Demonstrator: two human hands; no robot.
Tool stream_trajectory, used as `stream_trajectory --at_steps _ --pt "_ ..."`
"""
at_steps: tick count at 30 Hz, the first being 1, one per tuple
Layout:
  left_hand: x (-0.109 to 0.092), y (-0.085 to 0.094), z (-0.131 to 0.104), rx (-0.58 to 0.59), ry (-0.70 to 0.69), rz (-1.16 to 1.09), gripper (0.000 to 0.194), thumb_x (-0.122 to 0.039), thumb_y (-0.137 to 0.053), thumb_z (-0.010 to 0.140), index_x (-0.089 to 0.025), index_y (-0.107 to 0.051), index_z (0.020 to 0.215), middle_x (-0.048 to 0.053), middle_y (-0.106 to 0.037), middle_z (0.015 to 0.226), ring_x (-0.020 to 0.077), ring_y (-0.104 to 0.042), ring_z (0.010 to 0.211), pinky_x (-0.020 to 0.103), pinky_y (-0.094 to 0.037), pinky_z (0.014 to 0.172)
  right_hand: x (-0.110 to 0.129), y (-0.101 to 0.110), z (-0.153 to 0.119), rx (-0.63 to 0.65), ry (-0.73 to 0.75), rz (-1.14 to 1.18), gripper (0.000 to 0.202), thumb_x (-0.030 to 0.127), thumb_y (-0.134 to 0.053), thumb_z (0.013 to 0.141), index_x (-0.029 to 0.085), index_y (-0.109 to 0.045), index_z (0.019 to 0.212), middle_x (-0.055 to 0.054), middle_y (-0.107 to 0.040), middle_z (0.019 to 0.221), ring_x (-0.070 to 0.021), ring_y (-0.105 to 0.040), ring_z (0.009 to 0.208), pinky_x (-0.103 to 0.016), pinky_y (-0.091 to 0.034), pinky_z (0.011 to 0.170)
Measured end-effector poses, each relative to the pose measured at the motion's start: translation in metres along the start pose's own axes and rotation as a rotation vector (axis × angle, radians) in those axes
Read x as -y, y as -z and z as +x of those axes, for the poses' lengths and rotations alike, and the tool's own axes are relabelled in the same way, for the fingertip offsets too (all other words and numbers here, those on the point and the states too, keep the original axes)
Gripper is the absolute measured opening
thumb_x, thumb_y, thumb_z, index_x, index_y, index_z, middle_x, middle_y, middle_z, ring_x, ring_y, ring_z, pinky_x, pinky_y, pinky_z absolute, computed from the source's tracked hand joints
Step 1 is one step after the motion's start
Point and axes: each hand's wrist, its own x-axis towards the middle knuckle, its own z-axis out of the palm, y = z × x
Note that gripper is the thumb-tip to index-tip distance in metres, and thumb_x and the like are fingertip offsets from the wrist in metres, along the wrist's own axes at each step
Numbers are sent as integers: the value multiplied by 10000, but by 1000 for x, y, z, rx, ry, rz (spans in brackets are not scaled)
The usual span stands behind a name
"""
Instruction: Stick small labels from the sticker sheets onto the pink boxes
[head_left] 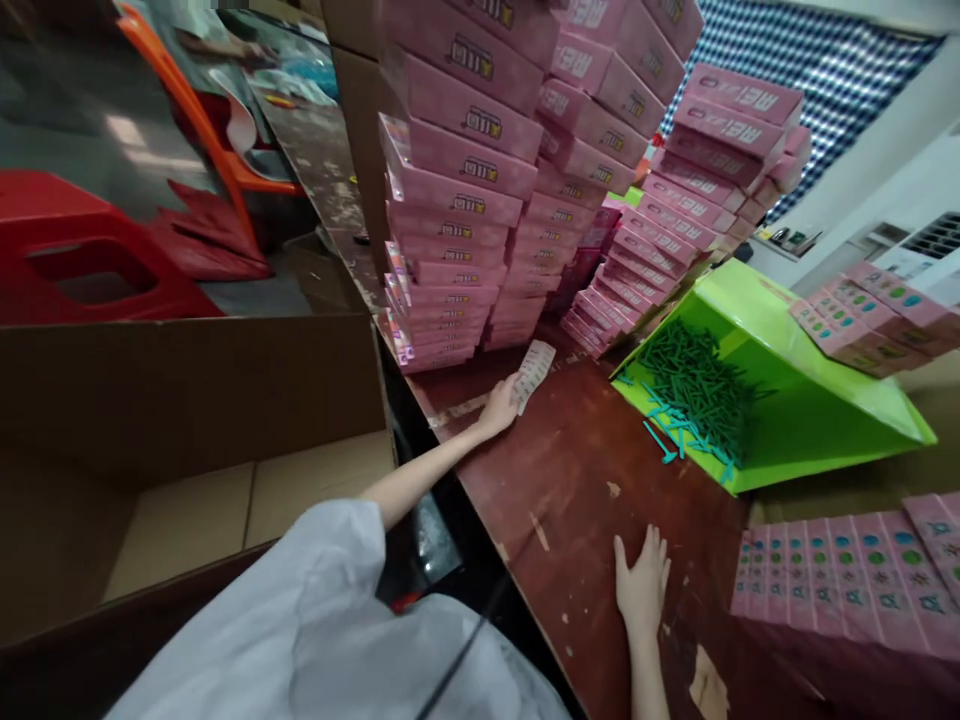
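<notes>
carton (225, 400) well left of green bin (817, 400). pink boxes (469, 180) in tall piles left of bin, already stacked. left hand (500, 406) left of bin, fingers closed on printed sheet (535, 372), which is out over tabletop (555, 480), not set down. right hand (643, 585) on near side of bin, fingers spread, nothing in it; contact with tabletop unclear. sticks (697, 390) loose in bin. box row (847, 580) nearer than bin, lined up. can't tell how much is left.
</notes>
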Motion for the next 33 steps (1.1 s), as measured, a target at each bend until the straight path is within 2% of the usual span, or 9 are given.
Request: stream_trajectory --at_steps 4,7,10,13,18,22,25,29,33 --pt "-35 -33 39 37 -42 -60 595 -171 -516 879 -90 -348 1444 220 -501 1399 259 -511 1284 416 -403 1073 0 1 1 2 -6 2 1095 817 -150 822 -40 -350 1473 -233 -318 1544 -413 -259 1447 -554 -205 1183" --pt "-43 -48 34 98 -94 -67 739 -297 -578 882 -86 -236 1503 283 -309 1532 309 -408 1389 480 -370 1095 1 6 2 6 -6 -6 1051 782 -164 842 -37 -334 1480 -233 -332 1537 -399 -258 1450 -549 -215 1179" --pt "-22 -35 -3 156 -155 -31 766 -293 -628 840 -94 -288 1497 261 -205 1590 319 -275 1468 485 -298 1150 5 10 -2 -32 30 -70 976 715 -154 879 -39 -367 1460 -261 -353 1514 -408 -257 1444 -597 -202 1157" --pt "17 4 -45 200 -219 40 687 -308 -658 801 -100 -444 1421 211 -350 1549 298 -250 1482 452 -243 1185 25 -2 -4 -97 85 -169 919 634 -99 916 -65 -407 1427 -316 -352 1489 -455 -239 1432 -679 -147 1118" --pt "62 58 -76 192 -286 185 594 -449 -624 828 -168 -557 1347 158 -455 1497 306 -302 1461 500 -196 1196 136 -63 32 10 315 -24 829 561 -240 939 -91 -378 1432 -315 -375 1476 -449 -279 1420 -632 -170 1139" --pt "70 58 -77 111 -331 351 609 -489 -565 876 -180 -519 1399 134 -470 1490 301 -350 1439 518 -244 1183 252 -106 106 94 390 136 838 499 -432 898 -78 -265 1483 -276 -322 1525 -386 -215 1471 -569 -139 1188" --pt "76 53 -76 67 -340 395 583 -487 -563 882 -203 -533 1391 109 -488 1480 297 -407 1406 516 -307 1159 313 -129 156 149 408 211 849 486 -485 870 -67 -281 1482 -259 -351 1518 -369 -261 1460 -519 -145 1207" --pt "83 54 -74 51 -321 390 528 -436 -567 889 -233 -547 1376 74 -495 1480 288 -437 1385 510 -357 1135 345 -151 185 134 419 251 798 479 -478 879 -73 -361 1443 -275 -388 1490 -400 -307 1432 -534 -142 1203" --pt "80 53 -77 59 -302 324 523 -405 -578 886 -234 -537 1378 85 -502 1473 283 -446 1379 518 -359 1133 335 -160 182 111 418 310 775 501 -413 909 -67 -362 1433 -294 -396 1473 -384 -324 1427 -522 -239 1179"
